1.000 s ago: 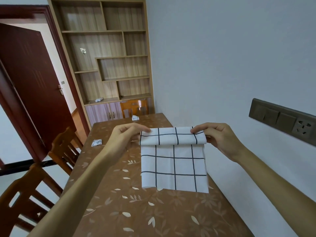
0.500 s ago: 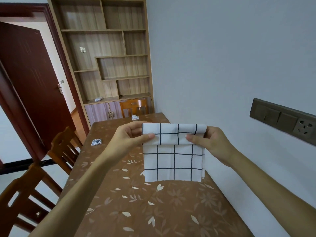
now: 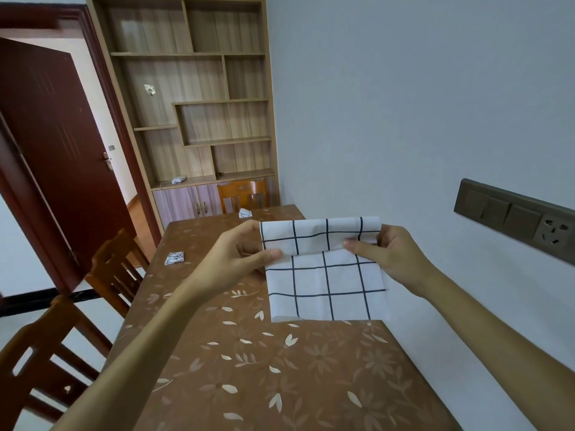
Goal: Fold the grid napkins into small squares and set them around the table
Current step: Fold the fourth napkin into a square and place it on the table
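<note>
I hold a white napkin with a black grid (image 3: 326,287) in the air above the brown flowered table (image 3: 249,368). My left hand (image 3: 239,256) pinches its upper left edge and my right hand (image 3: 395,253) pinches its upper right edge. The top part is folded over toward me into a band, and the rest hangs down below my fingers. Two small folded grid napkins lie on the table: one near the left edge (image 3: 174,258), one at the far end (image 3: 245,213).
Wooden chairs stand along the table's left side (image 3: 115,269) and at its far end (image 3: 242,194). A grey wall with a dark switch and socket panel (image 3: 513,219) runs along the right. A wooden shelf unit (image 3: 193,104) and an open dark door (image 3: 59,150) stand beyond.
The napkin's top has been folded further down over the front, so the hanging part is shorter. Both hands shifted their pinch to the fold's lower edge.
</note>
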`<control>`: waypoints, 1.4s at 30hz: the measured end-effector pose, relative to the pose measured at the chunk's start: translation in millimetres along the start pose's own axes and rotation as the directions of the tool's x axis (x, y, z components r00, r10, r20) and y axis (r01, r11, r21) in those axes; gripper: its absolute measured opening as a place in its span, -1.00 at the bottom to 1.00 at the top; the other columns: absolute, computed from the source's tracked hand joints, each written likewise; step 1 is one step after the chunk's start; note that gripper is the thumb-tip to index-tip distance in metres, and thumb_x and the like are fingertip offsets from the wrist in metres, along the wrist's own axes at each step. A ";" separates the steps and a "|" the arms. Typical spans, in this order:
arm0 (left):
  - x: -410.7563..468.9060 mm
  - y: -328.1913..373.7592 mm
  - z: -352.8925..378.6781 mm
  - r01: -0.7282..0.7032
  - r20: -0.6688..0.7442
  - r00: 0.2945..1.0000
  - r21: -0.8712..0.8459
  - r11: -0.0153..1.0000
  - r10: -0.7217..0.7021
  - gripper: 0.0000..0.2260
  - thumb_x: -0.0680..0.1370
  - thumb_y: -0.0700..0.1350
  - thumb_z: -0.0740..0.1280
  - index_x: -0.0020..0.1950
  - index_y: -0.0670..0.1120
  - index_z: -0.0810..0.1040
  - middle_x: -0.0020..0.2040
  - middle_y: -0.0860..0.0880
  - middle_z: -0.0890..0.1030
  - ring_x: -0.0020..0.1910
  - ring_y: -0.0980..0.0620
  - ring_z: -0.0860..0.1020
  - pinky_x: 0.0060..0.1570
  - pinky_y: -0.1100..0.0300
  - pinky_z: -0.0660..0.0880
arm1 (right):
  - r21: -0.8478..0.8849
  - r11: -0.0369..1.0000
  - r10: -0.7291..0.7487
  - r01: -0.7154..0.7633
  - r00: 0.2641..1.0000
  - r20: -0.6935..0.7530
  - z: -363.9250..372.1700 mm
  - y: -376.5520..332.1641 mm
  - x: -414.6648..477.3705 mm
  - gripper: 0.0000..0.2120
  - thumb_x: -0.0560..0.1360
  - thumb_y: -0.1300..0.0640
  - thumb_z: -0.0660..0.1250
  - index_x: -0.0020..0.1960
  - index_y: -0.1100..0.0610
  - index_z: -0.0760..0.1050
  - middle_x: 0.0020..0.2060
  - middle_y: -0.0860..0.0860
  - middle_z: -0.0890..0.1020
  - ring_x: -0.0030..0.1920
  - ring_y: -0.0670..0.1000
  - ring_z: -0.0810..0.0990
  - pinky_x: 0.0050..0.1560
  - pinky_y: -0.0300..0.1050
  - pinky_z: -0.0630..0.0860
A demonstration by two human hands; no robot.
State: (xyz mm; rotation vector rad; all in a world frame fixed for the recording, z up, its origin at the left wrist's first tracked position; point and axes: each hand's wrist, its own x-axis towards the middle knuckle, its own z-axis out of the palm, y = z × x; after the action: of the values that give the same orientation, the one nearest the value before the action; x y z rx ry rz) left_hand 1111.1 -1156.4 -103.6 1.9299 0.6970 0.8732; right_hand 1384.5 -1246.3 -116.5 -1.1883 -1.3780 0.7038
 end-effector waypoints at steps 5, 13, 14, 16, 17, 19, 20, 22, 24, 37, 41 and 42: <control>0.1 -4.8 -4.1 -0.026 -0.022 0.999 -0.074 0.997 0.025 -0.79 0.57 -0.28 0.35 0.17 -0.12 0.66 0.04 -0.06 0.74 0.03 -0.04 0.71 -0.07 0.11 0.66 | -0.012 0.999 -0.048 0.049 0.997 0.054 -4.3 -1.9 -1.5 -0.68 0.53 0.50 0.29 0.03 0.14 0.68 -0.18 -0.16 0.74 -0.13 -0.21 0.68 -0.16 -0.38 0.55; 0.7 -8.5 -4.8 0.085 -0.077 0.990 -0.324 0.942 -0.116 -0.71 0.65 -0.17 0.22 -0.03 -0.20 0.73 0.01 -0.17 0.72 -0.03 -0.10 0.67 -0.11 0.14 0.63 | 0.169 0.984 0.041 -0.054 0.996 0.080 -2.2 2.5 -2.5 -0.48 0.62 0.45 0.02 -0.10 0.13 0.72 -0.07 -0.03 0.74 -0.04 -0.06 0.68 -0.13 -0.30 0.58; 0.5 -10.1 -4.9 0.071 -0.096 0.990 -0.309 0.948 -0.106 -0.79 0.59 -0.10 0.34 -0.02 -0.18 0.73 0.00 -0.17 0.72 -0.02 -0.13 0.66 -0.04 0.07 0.60 | 0.212 0.974 0.057 -0.076 0.994 0.097 -2.5 2.7 -2.2 -0.50 0.63 0.38 -0.01 -0.05 0.16 0.72 -0.01 0.02 0.73 0.02 -0.02 0.67 -0.08 -0.26 0.59; 0.4 -12.4 -4.3 0.035 -0.155 0.985 -0.238 0.971 -0.074 -0.81 0.43 -0.09 0.49 0.00 -0.12 0.74 -0.03 -0.11 0.73 -0.03 -0.10 0.66 0.01 0.00 0.57 | 0.294 0.949 0.075 -0.114 0.987 0.140 -3.5 5.0 -1.6 -0.56 0.65 0.17 0.01 0.13 0.15 0.68 0.10 0.13 0.69 0.09 0.06 0.64 0.04 -0.15 0.61; 0.6 -12.5 -2.8 0.021 -0.182 0.982 -0.208 0.978 -0.060 -0.80 0.41 -0.12 0.52 0.01 -0.10 0.73 -0.05 -0.06 0.73 -0.06 -0.06 0.68 -0.02 0.04 0.57 | 0.326 0.936 0.085 -0.133 0.984 0.159 -3.7 5.4 -1.9 -0.59 0.63 0.03 0.06 0.22 0.12 0.63 0.13 0.16 0.67 0.09 0.08 0.65 0.05 -0.12 0.61; 1.1 -12.2 0.9 0.004 -0.228 0.973 -0.161 0.987 -0.042 -0.75 0.42 -0.16 0.52 0.09 -0.06 0.70 -0.04 -0.01 0.74 -0.06 -0.05 0.70 -0.05 0.09 0.63 | 0.317 0.934 0.114 -0.163 0.979 0.166 -1.0 5.6 -2.9 -0.60 0.57 -0.12 0.28 0.32 0.05 0.55 0.10 0.11 0.67 0.05 0.04 0.67 0.00 -0.13 0.62; 1.6 -13.0 2.3 -0.002 -0.247 0.968 -0.143 0.990 -0.034 -0.72 0.43 -0.16 0.52 0.13 -0.04 0.67 -0.03 -0.02 0.74 -0.04 -0.08 0.71 -0.03 0.06 0.64 | 0.267 0.950 0.127 -0.165 0.980 0.154 1.0 6.7 -3.5 -0.61 0.53 -0.07 0.40 0.32 0.04 0.54 0.09 0.05 0.69 0.05 0.02 0.69 -0.02 -0.15 0.62; 1.4 -14.7 3.7 -0.020 -0.267 0.964 -0.101 0.995 -0.008 -0.68 0.45 -0.13 0.51 0.19 -0.02 0.64 -0.06 -0.09 0.74 -0.06 -0.11 0.70 -0.05 0.06 0.65 | 0.150 0.980 0.116 -0.132 0.987 0.109 5.8 8.3 -5.0 -0.62 0.46 0.06 0.47 0.26 0.07 0.56 0.07 0.01 0.72 0.08 0.02 0.71 0.00 -0.16 0.63; 0.9 -14.4 6.1 -0.033 -0.277 0.961 -0.058 0.998 0.016 -0.73 0.48 -0.12 0.48 0.17 -0.02 0.65 -0.09 -0.09 0.74 -0.12 -0.06 0.71 -0.17 0.16 0.64 | 0.142 0.983 0.106 -0.114 0.992 0.067 9.0 8.9 -5.9 -0.71 0.49 0.16 0.44 0.21 0.10 0.60 0.04 0.03 0.74 0.07 0.04 0.72 -0.01 -0.18 0.63; -2.5 -13.1 5.3 -0.039 -0.179 0.983 -0.053 0.998 0.029 -0.51 0.41 -0.23 0.55 0.30 -0.04 0.52 0.04 0.04 0.73 0.01 0.02 0.71 -0.10 0.20 0.65 | 0.059 0.995 0.082 -0.085 0.996 0.047 5.2 5.7 -5.9 -0.49 0.33 0.17 0.57 0.25 0.07 0.57 0.07 0.00 0.74 0.08 0.00 0.72 0.08 -0.10 0.65; -1.8 -10.8 7.2 -0.038 -0.202 0.979 -0.003 0.999 0.037 -0.55 0.42 -0.18 0.54 0.26 -0.01 0.51 0.02 0.02 0.72 -0.08 0.04 0.72 -0.22 0.23 0.65 | 0.008 0.999 0.053 -0.053 0.999 -0.005 7.6 6.7 -4.7 -0.56 0.40 0.24 0.56 0.25 0.07 0.57 0.05 -0.04 0.74 0.06 -0.05 0.72 0.04 -0.19 0.64; -1.9 -9.9 7.5 -0.038 -0.205 0.978 0.002 0.999 0.038 -0.56 0.42 -0.17 0.53 0.25 0.00 0.50 0.01 0.02 0.71 -0.11 0.04 0.73 -0.26 0.22 0.65 | 0.007 0.999 0.045 -0.045 0.999 -0.024 7.8 7.3 -3.8 -0.60 0.42 0.23 0.54 0.23 0.08 0.58 0.03 -0.06 0.75 0.04 -0.07 0.72 0.00 -0.23 0.64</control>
State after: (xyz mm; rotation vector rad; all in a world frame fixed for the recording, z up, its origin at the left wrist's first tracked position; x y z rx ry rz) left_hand 1114.6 -1157.0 -115.6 1.8734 0.7818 1.1074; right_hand 1378.3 -1245.8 -126.0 -1.2220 -1.3316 0.7225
